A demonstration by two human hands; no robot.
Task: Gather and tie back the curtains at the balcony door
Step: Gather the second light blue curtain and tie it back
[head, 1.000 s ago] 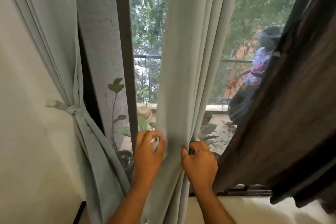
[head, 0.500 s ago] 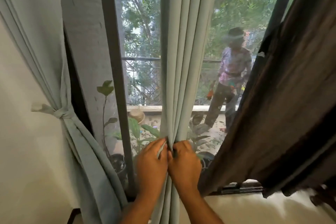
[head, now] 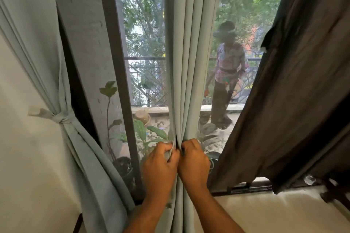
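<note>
L hand (head: 161,164): grip holding middle curtain (head: 191,53) folds.
R hand (head: 194,161): same, touching L.
Left curtain (head: 37,47): tied.

The gathered pale green fabric curtain (head: 191,62) hides both hands' fingertips; its top is cut off above.

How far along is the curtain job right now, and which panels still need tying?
Done: the left green curtain is already gathered and knotted by its tie-back against the wall. In hand: the middle green curtain is bunched into narrow folds, gripped by the left hand and right hand side by side. Left: no tie is around it yet, and the dark brown curtain on the right hangs loose.
</note>
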